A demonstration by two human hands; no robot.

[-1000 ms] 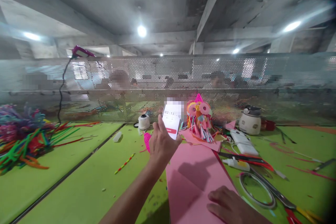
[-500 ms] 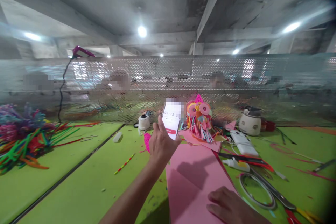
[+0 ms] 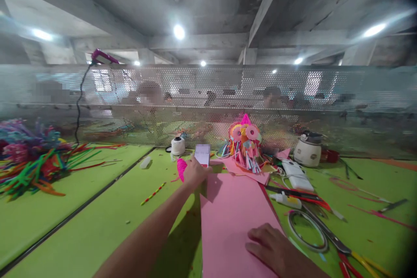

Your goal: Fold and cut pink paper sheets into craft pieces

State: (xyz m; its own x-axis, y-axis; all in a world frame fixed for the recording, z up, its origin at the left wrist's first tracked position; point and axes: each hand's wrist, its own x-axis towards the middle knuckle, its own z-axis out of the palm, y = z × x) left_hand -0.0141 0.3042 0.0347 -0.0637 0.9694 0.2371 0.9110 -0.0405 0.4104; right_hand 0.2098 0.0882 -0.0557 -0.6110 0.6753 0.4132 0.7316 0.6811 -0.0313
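My left hand (image 3: pixel 194 173) is closed round a mobile phone (image 3: pixel 202 155), low over the table beyond the pink paper's far left corner. Whether the phone touches the table I cannot tell. Bright pink yarn (image 3: pixel 181 168) lies just left of that hand. My right hand (image 3: pixel 269 243) rests on the sheet of pink paper (image 3: pixel 234 208), fingers stretched out and holding nothing. Behind the paper stands an owl-like paper craft (image 3: pixel 246 143) with round pink eyes and fringed strips.
Scissors (image 3: pixel 335 236), a tape roll (image 3: pixel 308 230), a glue bottle (image 3: pixel 286 200) and a white power bank (image 3: pixel 296 175) lie on the right. A white pot (image 3: pixel 308 150) stands behind them. Colourful pipe cleaners (image 3: pixel 35 169) are heaped left. A perforated screen (image 3: pixel 195 95) crosses the back.
My left hand has lowered the phone from upright above the table to near its surface. My right hand stays on the pink paper.
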